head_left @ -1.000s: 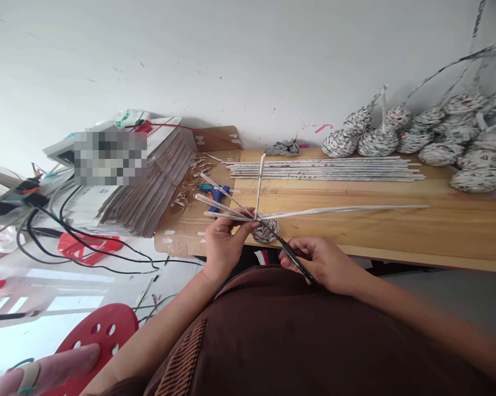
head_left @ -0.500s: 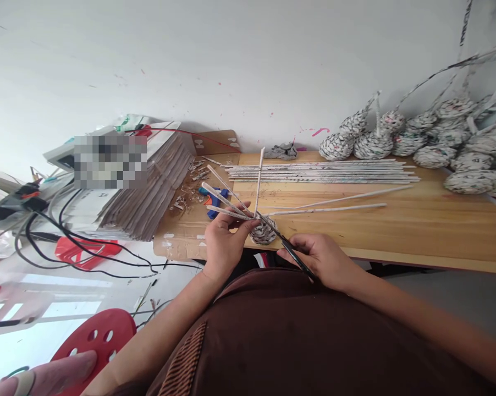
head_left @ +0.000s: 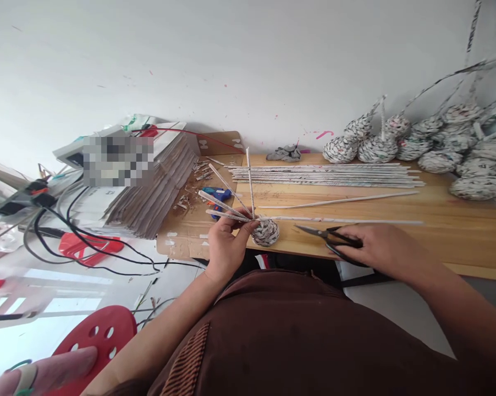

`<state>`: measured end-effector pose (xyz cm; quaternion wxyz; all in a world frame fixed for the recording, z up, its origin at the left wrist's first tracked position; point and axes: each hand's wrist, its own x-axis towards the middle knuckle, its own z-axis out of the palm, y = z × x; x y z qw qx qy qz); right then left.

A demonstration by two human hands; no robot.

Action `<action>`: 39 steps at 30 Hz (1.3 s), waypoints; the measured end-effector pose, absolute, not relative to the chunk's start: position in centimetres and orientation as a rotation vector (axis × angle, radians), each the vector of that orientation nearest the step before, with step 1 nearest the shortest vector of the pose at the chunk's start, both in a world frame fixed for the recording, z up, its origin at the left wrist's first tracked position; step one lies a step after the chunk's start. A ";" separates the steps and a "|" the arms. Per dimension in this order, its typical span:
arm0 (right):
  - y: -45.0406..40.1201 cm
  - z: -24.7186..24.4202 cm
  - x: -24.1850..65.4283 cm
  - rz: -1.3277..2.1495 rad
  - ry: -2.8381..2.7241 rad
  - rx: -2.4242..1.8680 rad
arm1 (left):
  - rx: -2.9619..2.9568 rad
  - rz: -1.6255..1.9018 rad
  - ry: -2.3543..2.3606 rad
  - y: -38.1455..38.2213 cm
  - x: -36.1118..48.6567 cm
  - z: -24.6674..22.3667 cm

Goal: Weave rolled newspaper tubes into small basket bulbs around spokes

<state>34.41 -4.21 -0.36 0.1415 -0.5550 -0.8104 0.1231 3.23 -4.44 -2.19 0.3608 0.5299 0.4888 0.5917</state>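
Observation:
Near the table's front edge, my left hand (head_left: 230, 234) pinches a small woven paper ball (head_left: 266, 232) at its top left, where several rolled paper sticks (head_left: 227, 206) fan out. One stands nearly upright and others point to the left. My right hand (head_left: 380, 247) grips black-handled scissors (head_left: 328, 235) to the right of the ball. Their blades point left, apart from the ball, over the wood. A long loose paper stick (head_left: 355, 198) lies behind the scissors, and another pale stick (head_left: 355, 221) runs right from beside the ball.
A row of paper sticks (head_left: 322, 175) lies along the back of the wooden table (head_left: 458, 231). Woven paper balls (head_left: 378, 148) are heaped at the right. A blue glue gun (head_left: 219, 198) rests on cardboard at the left, beside a tall paper stack (head_left: 149, 192) and black cables (head_left: 66, 247).
My right hand has drawn the scissors away from the ball to the right, down towards the table. The upright stick leans more to the left. My left hand keeps its hold.

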 end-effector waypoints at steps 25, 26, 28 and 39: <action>-2.3 -0.9 20.4 0.983 -1.719 -0.861 | 1.517 1.482 1.305 -4.9 3.4 -1.9; -2.2 -0.9 20.4 0.947 -1.753 -0.850 | 1.512 1.486 1.309 -4.9 3.4 -1.9; -2.2 -0.7 20.6 0.859 -1.815 -0.849 | 1.515 1.478 1.308 -4.9 3.3 -1.9; -1.7 -0.3 21.3 0.786 -1.910 -0.827 | 1.506 1.393 1.265 -5.1 3.5 -1.1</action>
